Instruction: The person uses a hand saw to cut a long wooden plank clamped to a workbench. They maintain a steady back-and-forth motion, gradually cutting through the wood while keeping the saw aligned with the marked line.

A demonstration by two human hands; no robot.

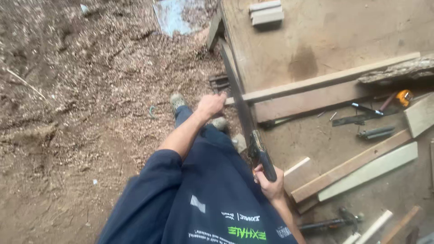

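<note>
The right hand [270, 183] is wrapped tight around the dark handle of a handsaw [244, 118], whose blade runs far across the end of a long plank [316, 82]. The left hand [211, 105] clamps that plank's left end, seemingly to steady it on the tabletop [325, 31]. A yellow tape measure [403, 96] lies far right; no packages show.

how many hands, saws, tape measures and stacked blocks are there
hands: 2, left on the long plank, right gripping the saw
saws: 1
tape measures: 1, yellow
stacked blocks: 3
total: 7
</note>
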